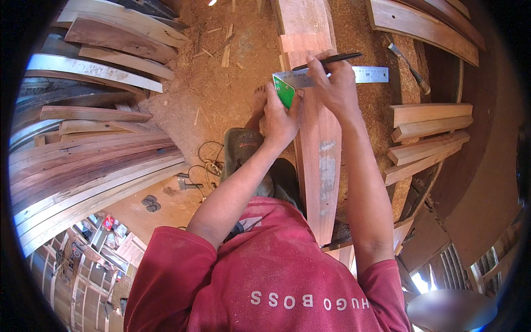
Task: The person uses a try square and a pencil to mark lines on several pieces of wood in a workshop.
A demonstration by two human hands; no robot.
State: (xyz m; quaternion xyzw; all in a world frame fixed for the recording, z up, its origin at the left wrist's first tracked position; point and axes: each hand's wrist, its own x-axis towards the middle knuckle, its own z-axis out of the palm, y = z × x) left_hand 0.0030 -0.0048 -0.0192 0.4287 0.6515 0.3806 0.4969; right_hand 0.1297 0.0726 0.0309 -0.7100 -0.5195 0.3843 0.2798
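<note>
A long reddish plank runs away from me, beside my legs. A try square with a green stock and a steel ruled blade lies across it, the blade reaching past the plank's right edge. My left hand is closed around the green stock at the plank's left edge. Above the blade, my right hand grips a dark pencil, held nearly level and pointing right at one end. Its fingers hide part of the blade, and I cannot tell whether the pencil touches the wood.
Stacked planks fill the left side. Shorter wood pieces and a chisel lie at the right. Sandals and a looped cord rest on the sawdust-covered floor to the left.
</note>
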